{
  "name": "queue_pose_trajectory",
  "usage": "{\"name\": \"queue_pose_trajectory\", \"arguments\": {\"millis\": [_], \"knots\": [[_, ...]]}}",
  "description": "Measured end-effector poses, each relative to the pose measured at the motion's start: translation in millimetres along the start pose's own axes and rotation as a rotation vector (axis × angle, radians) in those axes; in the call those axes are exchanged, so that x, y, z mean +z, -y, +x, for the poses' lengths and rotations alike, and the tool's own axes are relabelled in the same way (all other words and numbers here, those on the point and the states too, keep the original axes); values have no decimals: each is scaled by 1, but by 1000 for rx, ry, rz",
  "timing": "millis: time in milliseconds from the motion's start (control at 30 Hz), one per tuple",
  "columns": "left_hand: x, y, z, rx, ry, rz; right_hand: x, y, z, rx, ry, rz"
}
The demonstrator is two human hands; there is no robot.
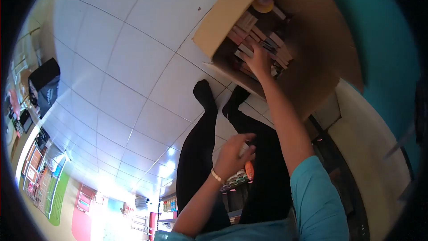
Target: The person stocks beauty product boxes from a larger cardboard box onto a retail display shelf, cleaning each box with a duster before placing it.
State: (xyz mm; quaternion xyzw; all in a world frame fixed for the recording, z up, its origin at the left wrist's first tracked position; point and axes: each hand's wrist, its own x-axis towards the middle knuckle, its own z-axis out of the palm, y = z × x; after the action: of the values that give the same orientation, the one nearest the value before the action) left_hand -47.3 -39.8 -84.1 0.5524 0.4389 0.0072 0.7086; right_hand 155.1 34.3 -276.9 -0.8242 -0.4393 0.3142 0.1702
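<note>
My right hand reaches into an open cardboard box. Its fingers are spread over small packets, touching or close to a small white carton; a firm grip is not visible. Around it in the box lie several slim boxes in white, pink and brown, and a round yellow-edged item. Over my lap, my left hand, with a bracelet at the wrist, is closed around a small orange-and-white tube. The fingers are slightly blurred and hide part of the tube.
My black-clad legs stretch over the white tiled floor. A black bag stands at the far left. Below my lap, a rack holds several items. A teal surface borders the box on the right.
</note>
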Motion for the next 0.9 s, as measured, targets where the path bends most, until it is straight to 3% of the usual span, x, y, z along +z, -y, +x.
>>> {"name": "queue_pose_trajectory", "arguments": {"millis": [33, 133, 233, 433, 533, 633, 733, 900], "knots": [[-10, -11, 12, 26, 95, -4, 18, -4, 17, -87, -48, -35], [-37, -24, 31, -16, 64, 19, 60, -12, 45, -189, -197, -296], [-42, -17, 36, -15, -3, -26, 87, -25, 51, -133, -344, -390], [-40, -13, 31, -91, 91, -42, 65, -31, 47, -301, -202, -193], [-32, -10, 30, -128, 18, -136, 50, -17, 36, -221, -125, 36], [-28, -8, 30, -175, 27, -196, 39, -15, 26, -317, -134, -2], [-23, -7, 30, -170, -10, -214, 23, -15, 11, -292, -146, 138], [-15, -8, 28, -205, -7, -235, 6, -50, -11, -284, -162, 52]]}}
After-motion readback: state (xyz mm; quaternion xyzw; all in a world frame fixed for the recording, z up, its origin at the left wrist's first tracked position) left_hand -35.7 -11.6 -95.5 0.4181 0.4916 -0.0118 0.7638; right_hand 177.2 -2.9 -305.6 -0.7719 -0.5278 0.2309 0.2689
